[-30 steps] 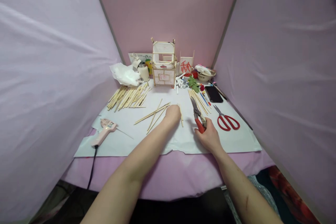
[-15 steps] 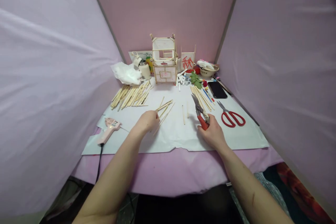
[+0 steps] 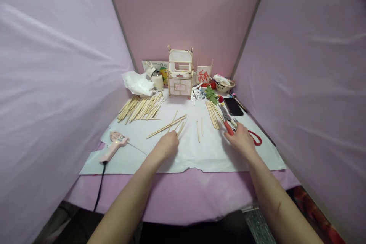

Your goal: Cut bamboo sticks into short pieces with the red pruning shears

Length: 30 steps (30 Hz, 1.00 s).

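Presently, in the head view, our left hand (image 3: pixel 168 145) is touching slender pale wooden sticks (image 3: pixel 180 129) on the white-papered worktop (image 3: pixel 211 162), its grip too hidden for us to tell; our right hand (image 3: pixel 241 137) is clamping red-handled metal shears (image 3: pixel 229 127). We're apparently selecting sticks, the next move probably calling for a firm pinch.

The sticks (image 3: pixel 166 126) look wooden, the phone (image 3: pixel 233 107) glossy

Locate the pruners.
In the head view, the pruners are right of centre, in the right hand, between the thin sticks and the scissors.
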### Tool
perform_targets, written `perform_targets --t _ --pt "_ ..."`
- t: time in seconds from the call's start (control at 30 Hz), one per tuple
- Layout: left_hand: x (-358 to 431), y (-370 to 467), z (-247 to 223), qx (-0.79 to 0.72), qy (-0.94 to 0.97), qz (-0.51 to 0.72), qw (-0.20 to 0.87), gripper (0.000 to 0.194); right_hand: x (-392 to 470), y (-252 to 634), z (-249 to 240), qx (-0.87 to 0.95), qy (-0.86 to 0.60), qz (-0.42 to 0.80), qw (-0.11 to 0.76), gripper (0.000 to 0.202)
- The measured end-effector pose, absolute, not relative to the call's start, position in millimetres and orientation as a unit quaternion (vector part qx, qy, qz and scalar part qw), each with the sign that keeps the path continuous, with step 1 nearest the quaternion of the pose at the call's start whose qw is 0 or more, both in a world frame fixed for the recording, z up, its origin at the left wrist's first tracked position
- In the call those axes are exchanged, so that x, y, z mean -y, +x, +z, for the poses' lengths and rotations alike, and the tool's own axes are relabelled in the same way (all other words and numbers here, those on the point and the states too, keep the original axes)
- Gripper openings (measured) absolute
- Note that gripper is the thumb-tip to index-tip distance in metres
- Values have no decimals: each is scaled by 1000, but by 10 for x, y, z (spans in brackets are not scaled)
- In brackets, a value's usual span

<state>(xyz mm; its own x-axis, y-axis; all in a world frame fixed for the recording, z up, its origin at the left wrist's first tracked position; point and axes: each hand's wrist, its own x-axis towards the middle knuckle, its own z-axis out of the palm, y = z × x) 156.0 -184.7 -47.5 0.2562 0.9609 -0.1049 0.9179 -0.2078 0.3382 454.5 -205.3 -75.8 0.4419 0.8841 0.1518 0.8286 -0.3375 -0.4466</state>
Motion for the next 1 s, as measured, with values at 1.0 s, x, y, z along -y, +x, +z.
perform_targets --t 1.0 --pt "2006 1683 -655 -484 751 317 320 13 2152 4975 -981 498 -862 15 96 68"
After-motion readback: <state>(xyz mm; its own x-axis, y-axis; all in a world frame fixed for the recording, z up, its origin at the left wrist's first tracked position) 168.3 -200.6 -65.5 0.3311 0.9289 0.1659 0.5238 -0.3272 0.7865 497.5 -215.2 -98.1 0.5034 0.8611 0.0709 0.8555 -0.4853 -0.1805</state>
